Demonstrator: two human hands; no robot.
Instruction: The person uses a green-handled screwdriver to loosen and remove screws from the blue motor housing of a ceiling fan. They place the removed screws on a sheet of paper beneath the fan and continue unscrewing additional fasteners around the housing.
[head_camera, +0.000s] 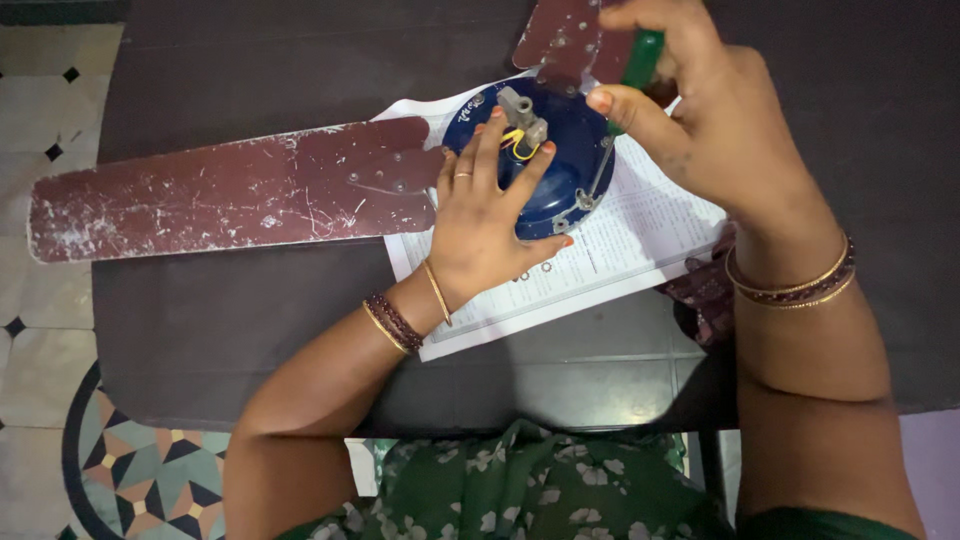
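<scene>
1. The left hand (490, 215) is lying spread and flat on the blue fan motor housing (560, 150), steadying it on the printed paper (620, 240).
2. The right hand (690, 100) is gripping a green-handled screwdriver (642, 55) at the housing's far rim, seemingly working a blade screw; that calls for firm downward pressure.
3. The maroon blade (230, 195) is overhanging the worktop (250, 330) edge at left.

Fan motor (560, 165) on paper sheet (610, 250) on table (250, 320), blade (230, 190) leftward.
</scene>
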